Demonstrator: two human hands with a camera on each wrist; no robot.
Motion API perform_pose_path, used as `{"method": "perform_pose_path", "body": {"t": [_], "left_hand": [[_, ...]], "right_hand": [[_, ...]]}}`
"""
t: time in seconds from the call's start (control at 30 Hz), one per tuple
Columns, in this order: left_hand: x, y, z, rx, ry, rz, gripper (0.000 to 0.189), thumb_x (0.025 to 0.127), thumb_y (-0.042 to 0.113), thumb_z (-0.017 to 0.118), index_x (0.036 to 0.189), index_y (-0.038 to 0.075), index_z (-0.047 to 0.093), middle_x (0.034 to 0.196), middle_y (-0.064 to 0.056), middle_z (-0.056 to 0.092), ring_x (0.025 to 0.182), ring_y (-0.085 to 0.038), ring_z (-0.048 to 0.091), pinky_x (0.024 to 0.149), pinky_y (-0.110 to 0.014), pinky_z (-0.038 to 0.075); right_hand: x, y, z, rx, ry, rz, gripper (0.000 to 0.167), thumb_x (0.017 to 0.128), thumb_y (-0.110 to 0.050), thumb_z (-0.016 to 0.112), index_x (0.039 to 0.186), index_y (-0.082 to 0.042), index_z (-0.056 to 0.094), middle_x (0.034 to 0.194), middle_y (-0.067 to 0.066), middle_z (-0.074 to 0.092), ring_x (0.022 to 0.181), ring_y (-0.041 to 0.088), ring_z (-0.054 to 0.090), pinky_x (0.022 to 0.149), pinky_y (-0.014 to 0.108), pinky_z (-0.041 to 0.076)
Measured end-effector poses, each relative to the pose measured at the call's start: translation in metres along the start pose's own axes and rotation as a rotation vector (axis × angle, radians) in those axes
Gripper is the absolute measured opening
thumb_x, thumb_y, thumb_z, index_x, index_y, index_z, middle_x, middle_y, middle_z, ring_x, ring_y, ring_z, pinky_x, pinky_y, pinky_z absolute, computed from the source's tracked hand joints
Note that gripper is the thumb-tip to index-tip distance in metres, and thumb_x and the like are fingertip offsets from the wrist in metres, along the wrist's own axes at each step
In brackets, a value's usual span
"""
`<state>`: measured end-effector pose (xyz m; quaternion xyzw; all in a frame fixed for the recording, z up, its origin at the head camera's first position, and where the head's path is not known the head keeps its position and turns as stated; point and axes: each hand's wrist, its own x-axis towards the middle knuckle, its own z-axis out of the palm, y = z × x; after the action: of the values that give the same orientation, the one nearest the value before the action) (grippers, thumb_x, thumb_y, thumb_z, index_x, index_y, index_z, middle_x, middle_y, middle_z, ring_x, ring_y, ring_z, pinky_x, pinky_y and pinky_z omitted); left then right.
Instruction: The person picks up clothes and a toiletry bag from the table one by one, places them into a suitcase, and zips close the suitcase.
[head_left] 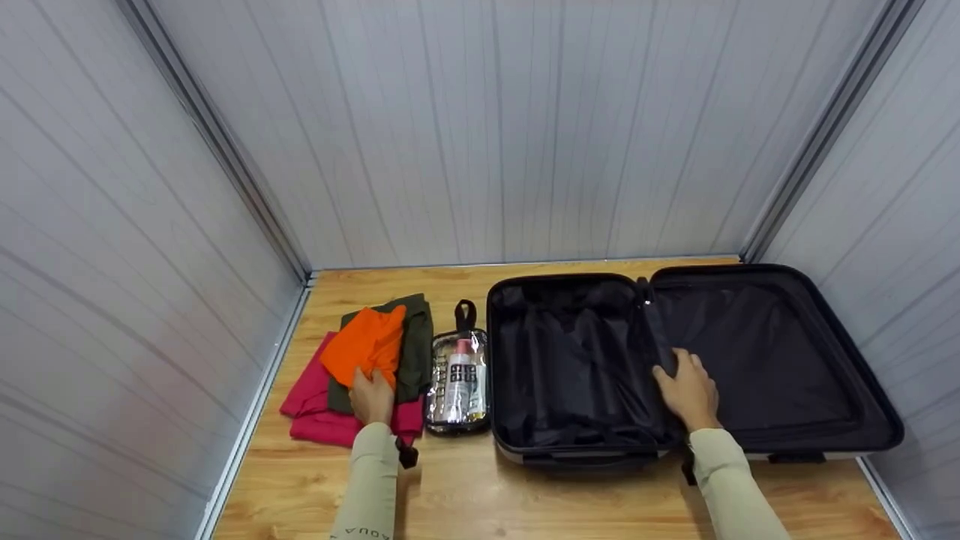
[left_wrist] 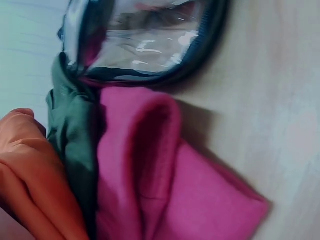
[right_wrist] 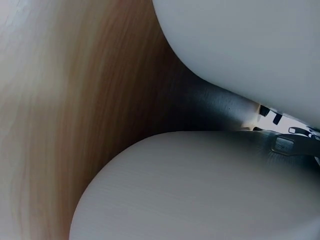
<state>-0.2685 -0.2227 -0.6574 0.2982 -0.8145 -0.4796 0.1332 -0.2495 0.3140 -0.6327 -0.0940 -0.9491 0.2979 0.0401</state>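
My left hand [head_left: 371,397] pinches the near edge of an orange garment [head_left: 363,345], which lies on a dark green folded garment [head_left: 415,352]. Beneath these is a pink garment [head_left: 319,426], its folded edge close up in the left wrist view. To the right of the pile lies a clear toiletry pouch [head_left: 459,382] with a pink-topped bottle inside. An open black-lined suitcase [head_left: 570,360] lies flat further right. My right hand [head_left: 688,394] grips the suitcase's middle edge between its two halves, thumb to the left; its fingertips are partly hidden.
Wood-patterned floor [head_left: 480,495] lies under everything. Pale panel walls [head_left: 525,135] stand behind and on both sides. The suitcase's right half [head_left: 757,360] reaches close to the right wall. In the right wrist view, the two pale outer shells [right_wrist: 190,190] of the suitcase nearly meet.
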Motion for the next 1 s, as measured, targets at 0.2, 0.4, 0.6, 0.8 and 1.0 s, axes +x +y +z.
{"method": "perform_pose_path", "body": {"t": [0.2, 0.4, 0.6, 0.8, 1.0], "left_hand": [[0.000, 0.010, -0.007, -0.064, 0.014, 0.026, 0.020, 0.106, 0.017, 0.041, 0.098, 0.000, 0.047, 0.094, -0.022, 0.052, 0.090, -0.041, 0.051, 0.084, -0.051, 0.041], [0.004, 0.018, -0.013, -0.106, -0.012, 0.032, 0.033, 0.107, 0.014, 0.041, 0.127, -0.010, 0.052, 0.124, -0.033, 0.059, 0.120, -0.049, 0.054, 0.104, -0.058, 0.042], [0.008, 0.024, -0.016, -0.150, -0.037, 0.018, 0.052, 0.107, 0.012, 0.043, 0.151, -0.015, 0.034, 0.153, -0.036, 0.041, 0.145, -0.048, 0.037, 0.122, -0.055, 0.030], [0.008, 0.029, -0.019, -0.230, -0.078, -0.012, 0.052, 0.108, 0.013, 0.043, 0.152, -0.013, 0.032, 0.154, -0.034, 0.041, 0.146, -0.045, 0.037, 0.122, -0.054, 0.030], [0.004, 0.031, -0.020, -0.311, -0.069, -0.025, 0.038, 0.109, 0.015, 0.044, 0.137, -0.010, 0.049, 0.128, -0.027, 0.057, 0.117, -0.037, 0.054, 0.102, -0.047, 0.044]], "right_hand": [[-0.001, -0.001, 0.000, 0.001, 0.006, 0.005, 0.063, 0.103, -0.036, 0.056, 0.153, -0.002, 0.039, 0.147, 0.030, 0.047, 0.119, 0.054, 0.055, 0.099, 0.066, 0.043], [-0.001, -0.002, -0.001, -0.001, -0.002, 0.011, 0.063, 0.103, -0.036, 0.056, 0.154, -0.003, 0.039, 0.147, 0.029, 0.046, 0.120, 0.055, 0.054, 0.100, 0.067, 0.042], [-0.001, -0.002, -0.001, 0.000, -0.002, 0.009, 0.063, 0.103, -0.037, 0.056, 0.153, -0.003, 0.040, 0.146, 0.030, 0.047, 0.118, 0.055, 0.055, 0.099, 0.067, 0.043], [0.000, 0.000, 0.000, 0.007, 0.002, 0.006, 0.063, 0.103, -0.038, 0.057, 0.153, -0.003, 0.040, 0.146, 0.029, 0.048, 0.117, 0.055, 0.056, 0.097, 0.066, 0.044], [0.000, 0.000, 0.000, 0.013, -0.011, 0.003, 0.065, 0.103, -0.039, 0.056, 0.154, -0.003, 0.039, 0.147, 0.030, 0.046, 0.113, 0.054, 0.058, 0.095, 0.066, 0.046]]}}
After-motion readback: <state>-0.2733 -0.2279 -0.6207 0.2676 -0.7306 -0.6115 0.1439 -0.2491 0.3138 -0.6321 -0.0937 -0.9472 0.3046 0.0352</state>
